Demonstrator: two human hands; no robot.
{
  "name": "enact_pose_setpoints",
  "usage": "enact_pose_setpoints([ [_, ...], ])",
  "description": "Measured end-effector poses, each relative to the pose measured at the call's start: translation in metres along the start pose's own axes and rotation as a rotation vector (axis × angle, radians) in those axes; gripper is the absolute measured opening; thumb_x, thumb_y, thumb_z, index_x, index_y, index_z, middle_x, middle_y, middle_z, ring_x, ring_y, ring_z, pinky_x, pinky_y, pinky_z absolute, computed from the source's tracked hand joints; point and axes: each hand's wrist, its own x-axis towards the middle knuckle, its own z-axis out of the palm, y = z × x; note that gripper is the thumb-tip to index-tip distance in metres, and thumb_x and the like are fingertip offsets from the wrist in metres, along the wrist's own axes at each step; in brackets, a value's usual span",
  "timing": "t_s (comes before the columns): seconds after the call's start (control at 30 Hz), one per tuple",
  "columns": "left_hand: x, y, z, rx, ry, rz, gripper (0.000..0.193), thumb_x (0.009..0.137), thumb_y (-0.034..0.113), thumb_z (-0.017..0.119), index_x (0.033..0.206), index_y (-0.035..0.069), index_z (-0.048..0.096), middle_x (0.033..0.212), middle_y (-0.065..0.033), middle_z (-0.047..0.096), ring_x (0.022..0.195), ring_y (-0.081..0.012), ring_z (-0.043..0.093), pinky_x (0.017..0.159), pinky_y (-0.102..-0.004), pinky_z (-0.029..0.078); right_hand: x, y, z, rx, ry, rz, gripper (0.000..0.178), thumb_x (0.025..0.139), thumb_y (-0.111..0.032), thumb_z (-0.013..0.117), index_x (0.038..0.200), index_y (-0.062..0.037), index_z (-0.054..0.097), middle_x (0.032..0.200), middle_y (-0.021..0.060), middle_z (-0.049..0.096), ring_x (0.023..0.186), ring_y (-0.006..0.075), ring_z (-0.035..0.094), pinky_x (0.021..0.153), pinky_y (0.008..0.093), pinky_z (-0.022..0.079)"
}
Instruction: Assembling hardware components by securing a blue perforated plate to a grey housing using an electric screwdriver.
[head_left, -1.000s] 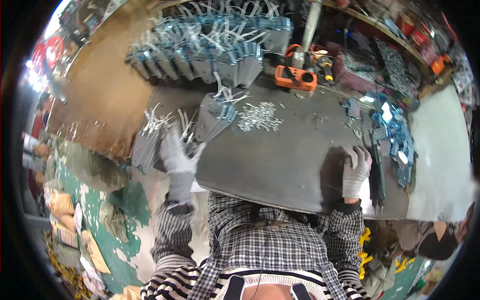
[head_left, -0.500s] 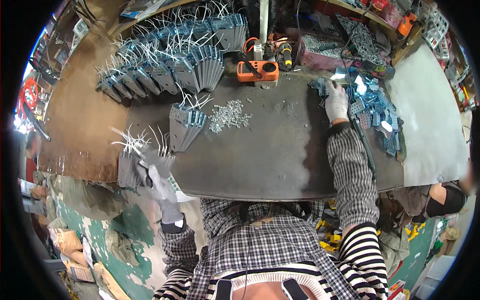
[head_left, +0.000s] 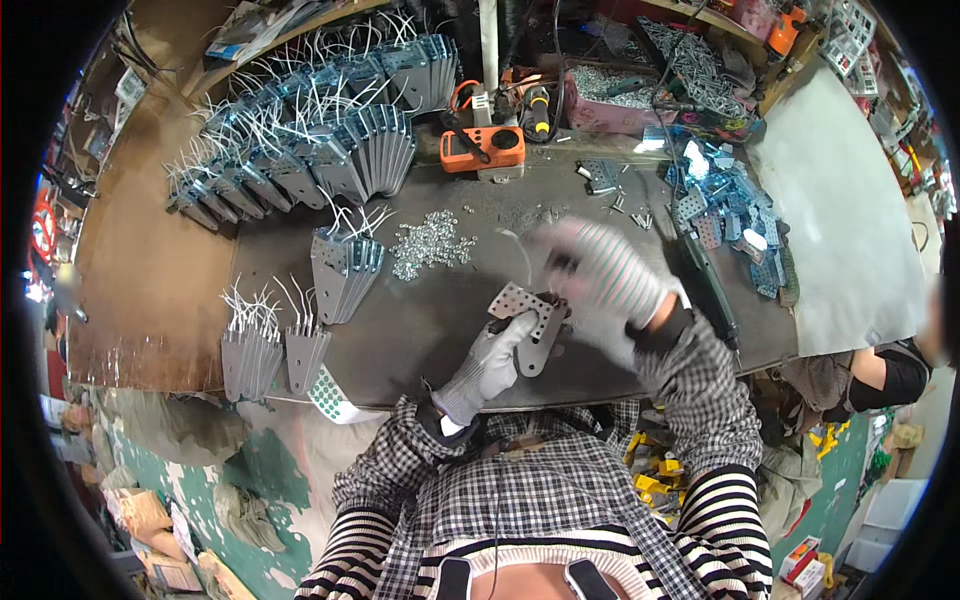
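My gloved left hand (head_left: 490, 365) is closed on a flat grey metal plate (head_left: 537, 350) near the bench's front edge. A lighter perforated bracket (head_left: 518, 300) lies against the plate's upper part, by my left fingertips. Just above and to the right of these, my gloved right hand (head_left: 610, 270) is smeared by motion, so its fingers and anything in them cannot be made out. A thin white wire (head_left: 522, 250), also blurred, curves by the right fingers. Left of my hands lies a heap of small shiny nuts (head_left: 430, 243).
Grey plates with white wires (head_left: 250, 365) stand at the left front, beside a bundle of plates (head_left: 345, 275); long rows (head_left: 330, 150) stand behind. A blue bracket pile (head_left: 725, 205) and a black pen-like tool (head_left: 708, 290) lie right. An orange device (head_left: 482, 148) sits at the back.
My left hand has come from the plate stack at left to the front middle, holding a plate. My right hand has left the blue brackets and moved over the plate. The view has shifted.
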Motion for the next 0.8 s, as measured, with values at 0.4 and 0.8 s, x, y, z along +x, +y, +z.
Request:
enact_pose_setpoints([
  [0.4, 0.003, 0.01, 0.01, 0.078, 0.106, -0.121, 0.034, 0.098, 0.02, 0.054, 0.124, -0.002, 0.054, 0.117, -0.0138, 0.062, 0.097, -0.0218, 0.064, 0.079, -0.0345, 0.057, 0.008, 0.187, -0.038, -1.008, -0.189, 0.137, 0.019, 0.084, -0.008, 0.055, 0.102, -0.0088, 0.061, 0.097, 0.0131, 0.062, 0.093, 0.0306, 0.063, 0.083, 0.0407, 0.052],
  [0.8, 0.024, 0.007, 0.017, 0.091, 0.235, -0.129, 0.034, 0.096, 0.023, 0.059, 0.121, 0.0, 0.057, 0.11, -0.0107, 0.065, 0.092, -0.0184, 0.066, 0.072, -0.0337, 0.058, 0.042, 0.174, -0.036, -0.959, -0.213, 0.612, 0.021, 0.09, -0.008, 0.05, 0.1, -0.001, 0.067, 0.103, 0.0204, 0.068, 0.098, 0.0348, 0.067, 0.083, 0.0439, 0.054],
])
